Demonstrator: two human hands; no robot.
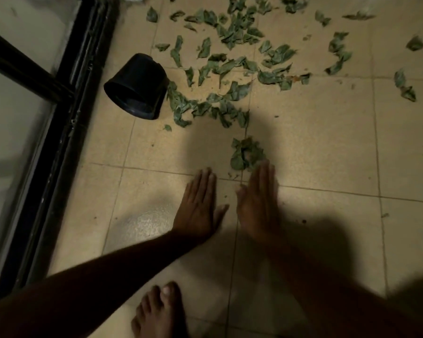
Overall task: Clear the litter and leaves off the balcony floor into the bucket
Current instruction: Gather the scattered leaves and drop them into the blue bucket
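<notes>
While both flat, empty hands, left hand (197, 208) and right hand (259, 203), near the small leaf clump (246, 153), gathering seems underway; next, scoop it toward the far-left bucket (137, 86)

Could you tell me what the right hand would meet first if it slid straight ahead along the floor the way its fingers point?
Probably the small clump of leaves lying just beyond the right hand; its fingertips sit at the clump's near edge, though blur hides whether they already touch. The wider scatter of leaves lies farther on.

Beige tiled floor (315, 142) (dimly lit) beside black-framed glass door (66, 98).
</notes>
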